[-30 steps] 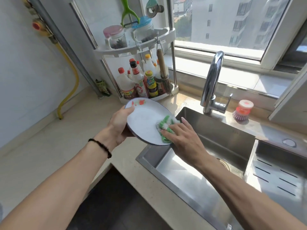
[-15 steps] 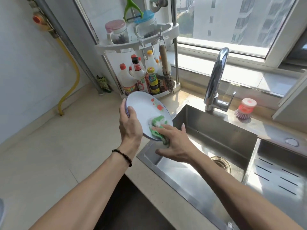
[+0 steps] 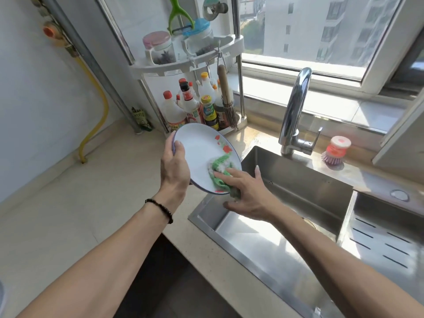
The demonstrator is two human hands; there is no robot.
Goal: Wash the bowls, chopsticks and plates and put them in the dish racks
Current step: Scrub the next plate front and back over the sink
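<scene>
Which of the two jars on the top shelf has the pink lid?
The left jar, nearer the wall. Its lid is pink, while the other jar, to its right, nearer the window, has a blue lid.

A white two-tier corner rack (image 3: 231,43) stands on the beige bench (image 3: 57,216), with lidded jars (image 3: 158,48) on its upper shelf, sauce bottles (image 3: 192,104) below and a bamboo whisk brush (image 3: 227,97) hanging from it. A chrome faucet (image 3: 294,111) rises behind the steel sink (image 3: 298,187), near a red-topped dish brush (image 3: 336,151), and a yellow hose (image 3: 96,115) runs down the left wall.
</scene>
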